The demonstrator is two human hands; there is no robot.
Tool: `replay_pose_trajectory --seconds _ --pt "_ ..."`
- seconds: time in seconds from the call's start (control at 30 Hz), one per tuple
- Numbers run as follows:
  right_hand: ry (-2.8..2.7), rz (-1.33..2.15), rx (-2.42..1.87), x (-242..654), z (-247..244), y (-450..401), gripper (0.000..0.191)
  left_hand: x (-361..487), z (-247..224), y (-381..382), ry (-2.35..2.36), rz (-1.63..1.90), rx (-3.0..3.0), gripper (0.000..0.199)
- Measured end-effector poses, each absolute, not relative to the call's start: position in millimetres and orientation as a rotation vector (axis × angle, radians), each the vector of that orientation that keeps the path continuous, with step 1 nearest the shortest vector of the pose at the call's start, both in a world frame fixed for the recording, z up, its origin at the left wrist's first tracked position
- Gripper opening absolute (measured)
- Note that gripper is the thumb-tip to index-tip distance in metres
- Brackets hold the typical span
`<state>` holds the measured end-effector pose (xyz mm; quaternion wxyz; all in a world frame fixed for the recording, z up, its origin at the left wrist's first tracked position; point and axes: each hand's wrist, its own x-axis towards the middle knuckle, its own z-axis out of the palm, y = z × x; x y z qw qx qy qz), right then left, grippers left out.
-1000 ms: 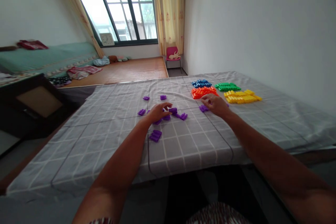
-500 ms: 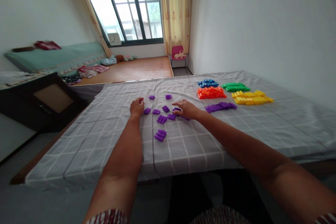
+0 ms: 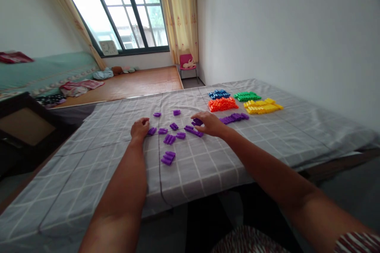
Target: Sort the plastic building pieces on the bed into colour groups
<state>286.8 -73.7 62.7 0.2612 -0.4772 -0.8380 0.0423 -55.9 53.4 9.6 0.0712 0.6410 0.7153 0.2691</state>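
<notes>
My right hand (image 3: 209, 123) grips a small cluster of purple tube-shaped pieces (image 3: 196, 121) between thumb and fingers, just above the cloth. Beside it stretches a row of purple pieces (image 3: 236, 118), partly behind the hand. Below its fingertips lie a few more purple tubes (image 3: 193, 131). My left hand (image 3: 139, 128) rests on the cloth with its fingers curled; whether anything is inside is hidden. A purple piece (image 3: 152, 131) lies right against that hand. Several small purple groups (image 3: 169, 139) are scattered between the hands, and another purple group (image 3: 168, 158) lies closer to me.
Sorted piles of orange (image 3: 222, 104), blue (image 3: 219, 94), green (image 3: 247, 96) and yellow pieces (image 3: 263, 106) sit at the right back. A grey checked cloth (image 3: 118, 182) covers the table. Beyond stand a pink chair (image 3: 186, 61) and a wooden bed platform (image 3: 142, 83).
The view has turned to the right. My right hand has picked up a purple cluster and moved toward the purple row. My left hand stays beside the same purple piece.
</notes>
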Motion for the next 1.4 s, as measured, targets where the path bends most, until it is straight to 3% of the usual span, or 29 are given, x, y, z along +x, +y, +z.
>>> replay_pose_trajectory --seconds 0.23,0.43,0.6,0.8,1.0,1.17,1.4 --pt "-1.804 0.051 -1.849 393.7 25.7 -121.4 0.037 -53.6 9.5 53.0 2.157 0.784 1.960 0.034" --pt "-1.724 0.110 -1.877 421.2 6.8 -118.5 0.035 -56.3 7.2 55.1 2.166 0.786 1.959 0.036" --pt "-1.779 0.044 -1.776 428.0 -3.4 -114.7 0.026 -60.0 5.2 56.7 2.126 0.803 1.942 0.037" --pt "-1.785 -0.164 -1.724 415.8 8.0 -112.3 0.029 -59.0 13.9 50.6 2.120 0.772 1.895 0.037" --pt "-2.141 0.103 -1.501 334.8 40.4 -100.8 0.023 -57.7 36.5 38.1 2.008 0.602 1.984 0.033" --pt "-2.271 0.140 -1.655 278.1 37.5 -93.3 0.035 -64.5 31.4 3.1 2.123 0.587 1.975 0.034" --pt "-2.098 0.142 -1.524 344.4 32.7 -107.3 0.037 -72.0 11.0 -19.3 2.204 0.623 2.052 0.038"
